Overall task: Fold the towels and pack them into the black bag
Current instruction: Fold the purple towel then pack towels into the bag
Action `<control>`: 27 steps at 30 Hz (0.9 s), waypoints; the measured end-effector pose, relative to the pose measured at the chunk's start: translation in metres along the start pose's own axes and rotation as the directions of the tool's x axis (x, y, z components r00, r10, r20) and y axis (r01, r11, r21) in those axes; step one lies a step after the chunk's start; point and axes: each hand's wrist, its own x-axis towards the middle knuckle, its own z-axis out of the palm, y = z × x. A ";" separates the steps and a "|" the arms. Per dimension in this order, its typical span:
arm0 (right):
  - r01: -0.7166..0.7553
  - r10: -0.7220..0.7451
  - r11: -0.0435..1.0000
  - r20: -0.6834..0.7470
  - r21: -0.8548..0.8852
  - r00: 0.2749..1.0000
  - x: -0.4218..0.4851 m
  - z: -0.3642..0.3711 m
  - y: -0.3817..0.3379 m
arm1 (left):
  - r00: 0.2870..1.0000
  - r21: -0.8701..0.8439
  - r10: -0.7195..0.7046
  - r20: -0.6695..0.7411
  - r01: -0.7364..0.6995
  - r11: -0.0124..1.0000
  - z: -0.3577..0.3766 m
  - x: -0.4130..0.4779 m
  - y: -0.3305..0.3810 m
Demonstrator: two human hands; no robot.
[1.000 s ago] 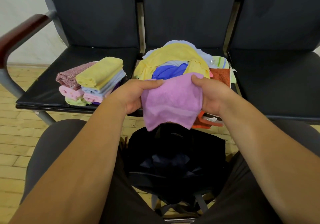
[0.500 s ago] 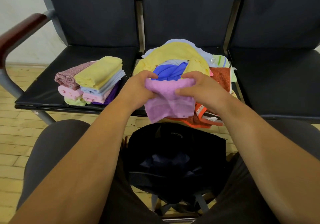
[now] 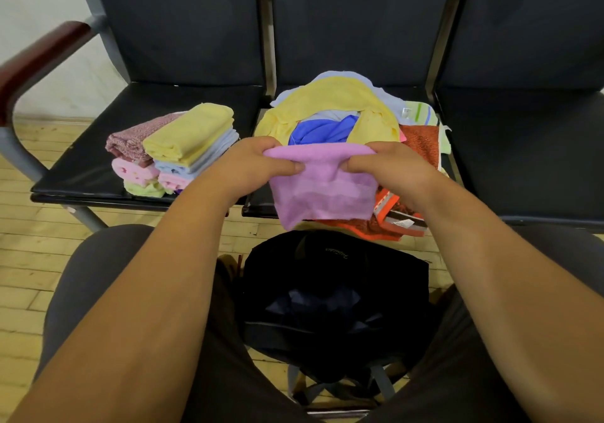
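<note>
I hold a purple towel point(image 3: 322, 190) up by its folded top edge above the middle seat. My left hand point(image 3: 253, 167) grips the left end and my right hand point(image 3: 390, 166) grips the right end, thumbs toward each other. Behind it lies a loose heap of unfolded towels point(image 3: 333, 105): yellow, blue, pale blue, orange. A stack of folded towels point(image 3: 173, 148) sits on the left seat. The black bag point(image 3: 333, 295) stands open on the floor between my knees, below the towel.
A row of dark padded seats point(image 3: 523, 148) runs across the view, the right one bare. A wooden armrest point(image 3: 39, 59) juts at far left. An orange striped towel point(image 3: 397, 220) hangs over the middle seat's front edge. Wooden floor lies beneath.
The purple towel has been folded down shorter. My hands moved together, then apart again along its top edge, and lifted it slightly away from the heap.
</note>
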 end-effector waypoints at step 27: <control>-0.329 0.222 0.608 0.243 0.723 0.944 0.009 -0.006 0.012 | 0.932 -0.670 -0.111 0.344 0.327 0.666 0.012 0.006 -0.005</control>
